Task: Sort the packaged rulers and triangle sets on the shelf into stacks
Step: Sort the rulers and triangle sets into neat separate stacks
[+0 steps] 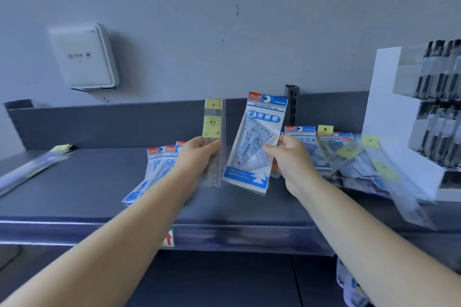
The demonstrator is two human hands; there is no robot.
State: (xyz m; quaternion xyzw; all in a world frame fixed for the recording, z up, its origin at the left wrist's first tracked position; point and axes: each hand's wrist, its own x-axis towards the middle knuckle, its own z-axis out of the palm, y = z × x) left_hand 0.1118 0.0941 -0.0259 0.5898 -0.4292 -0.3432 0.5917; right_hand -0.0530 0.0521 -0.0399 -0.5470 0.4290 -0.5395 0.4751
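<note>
Head view: one packet in each hand above the shelf

Left hand (199,154) grips an upright packaged ruler (213,142) with a yellow label. Right hand (290,157) pinches a blue triangle set packet (254,144), tilted, beside it. Both are held over the grey shelf (87,182), between a stack of triangle sets (159,164) and a mixed pile (354,157).

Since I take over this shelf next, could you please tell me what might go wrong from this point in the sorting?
1. The unsorted pile on the right is loose, and one long ruler pack reaches toward the shelf's front edge; a nudge could send it off.
2. The right hand pinches the triangle set only at its side, so the slick sleeve may slip.
3. The left hand holds a ruler beside the triangle stack; it could be misfiled there.
</note>
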